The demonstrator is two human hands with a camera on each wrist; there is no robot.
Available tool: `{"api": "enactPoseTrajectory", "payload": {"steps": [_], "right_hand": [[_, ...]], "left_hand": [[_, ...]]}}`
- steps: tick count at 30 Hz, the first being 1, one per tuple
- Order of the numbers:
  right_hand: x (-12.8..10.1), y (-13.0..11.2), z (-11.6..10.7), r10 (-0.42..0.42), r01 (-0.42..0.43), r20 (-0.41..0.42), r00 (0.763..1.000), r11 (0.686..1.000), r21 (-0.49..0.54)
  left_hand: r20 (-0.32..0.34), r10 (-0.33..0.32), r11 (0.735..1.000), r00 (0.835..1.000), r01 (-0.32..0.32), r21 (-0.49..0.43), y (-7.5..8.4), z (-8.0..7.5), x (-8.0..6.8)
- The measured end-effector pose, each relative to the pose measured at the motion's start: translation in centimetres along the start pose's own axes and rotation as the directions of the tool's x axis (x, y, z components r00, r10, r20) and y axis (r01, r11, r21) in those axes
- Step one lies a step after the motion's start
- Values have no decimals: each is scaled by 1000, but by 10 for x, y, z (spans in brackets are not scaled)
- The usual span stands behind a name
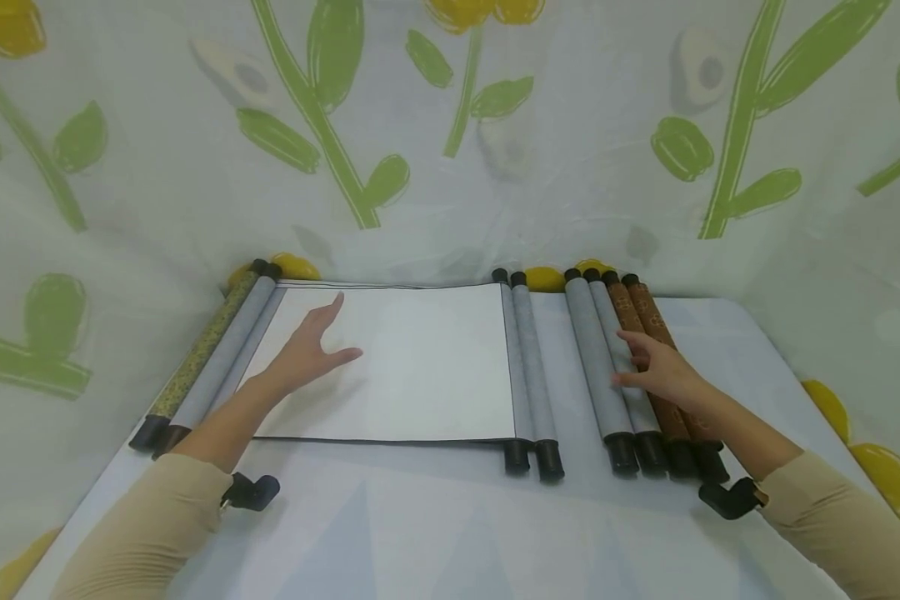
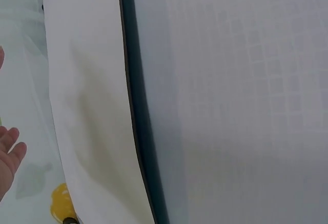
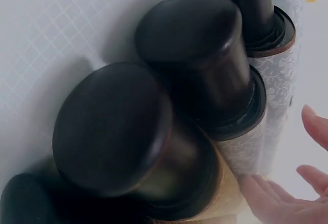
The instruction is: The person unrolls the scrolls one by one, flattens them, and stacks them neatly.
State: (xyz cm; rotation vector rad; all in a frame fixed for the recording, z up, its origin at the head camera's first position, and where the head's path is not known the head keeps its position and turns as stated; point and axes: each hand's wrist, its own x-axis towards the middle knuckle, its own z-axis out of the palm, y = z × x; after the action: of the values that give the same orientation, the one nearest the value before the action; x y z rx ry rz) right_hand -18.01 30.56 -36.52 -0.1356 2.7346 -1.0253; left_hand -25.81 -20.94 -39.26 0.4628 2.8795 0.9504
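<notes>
My left hand (image 1: pixel 311 348) hovers above a white paper sheet (image 1: pixel 431 367) of a spread scroll, its thumb and index finger wide apart with nothing between them. In the left wrist view only some fingertips (image 2: pixel 16 152) show, past the far side of the sheet. On the right, my right hand (image 1: pixel 663 372) is over a row of rolled scrolls, thumb and fingers parted. Its fingertips overlap a slim grey scroll (image 1: pixel 612 325), while the palm lies over two brown patterned scrolls (image 1: pixel 654 315). In the right wrist view, black end knobs (image 3: pixel 113 131) loom large beside the fingers.
A thicker grey scroll (image 1: pixel 588 358) begins the right-hand row. Two grey rollers (image 1: pixel 534 367) lie along the sheet's right side. At its left lie a yellow-green patterned scroll (image 1: pixel 208 346) and a grey roll (image 1: pixel 228 358). A flower-printed cloth (image 1: pixel 570 167) stands behind the table.
</notes>
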Motion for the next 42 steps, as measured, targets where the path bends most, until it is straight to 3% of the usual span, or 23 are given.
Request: {"api": "enactPoseTrajectory", "payload": {"steps": [8, 18, 27, 35, 42], "right_hand": [[0, 5, 1, 21, -22, 11, 1000, 999, 32], [5, 11, 5, 42, -43, 19, 999, 996, 73], [9, 13, 6, 45, -45, 19, 999, 999, 14], [12, 11, 8, 58, -58, 0, 998, 996, -75], [13, 14, 7, 33, -33, -6, 999, 989, -142]], "left_hand": [[2, 20, 998, 1000, -20, -64, 18, 14, 6], [98, 32, 990, 995, -18, -140, 39, 32, 13], [115, 85, 978, 990, -61, -197, 57, 43, 17], [89, 128, 971, 988, -106, -212, 77, 43, 29], [90, 179, 950, 980, -149, -275, 97, 48, 41]]}}
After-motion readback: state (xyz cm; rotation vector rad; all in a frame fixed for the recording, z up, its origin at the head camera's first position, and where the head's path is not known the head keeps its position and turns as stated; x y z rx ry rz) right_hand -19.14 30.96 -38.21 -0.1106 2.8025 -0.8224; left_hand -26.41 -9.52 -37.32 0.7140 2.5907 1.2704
